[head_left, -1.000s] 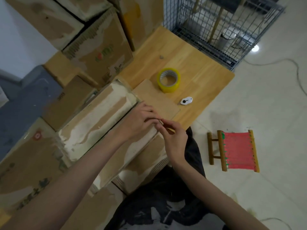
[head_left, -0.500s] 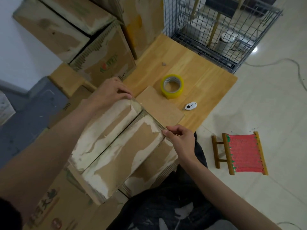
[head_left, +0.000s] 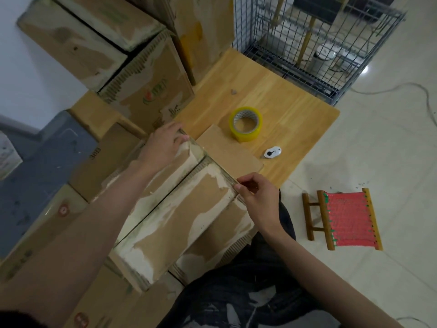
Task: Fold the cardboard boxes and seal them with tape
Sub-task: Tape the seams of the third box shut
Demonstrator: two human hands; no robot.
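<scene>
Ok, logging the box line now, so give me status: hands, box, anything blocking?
Left hand holds far flap corner. Right hand pinches near flap edge. Box flaps closed, untaped. Tape roll idle on table; nothing blocking.

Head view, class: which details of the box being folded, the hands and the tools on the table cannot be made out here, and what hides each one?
- Cardboard box: its inside is covered by the closed top flaps; its base faces away.
- Left hand: its fingertips curl over the box's far corner.
- Right hand: whatever its fingers pinch at the box edge is too small to identify.
- White cutter: too small to show a blade.
- Tape roll: loose end not discernible.
</scene>
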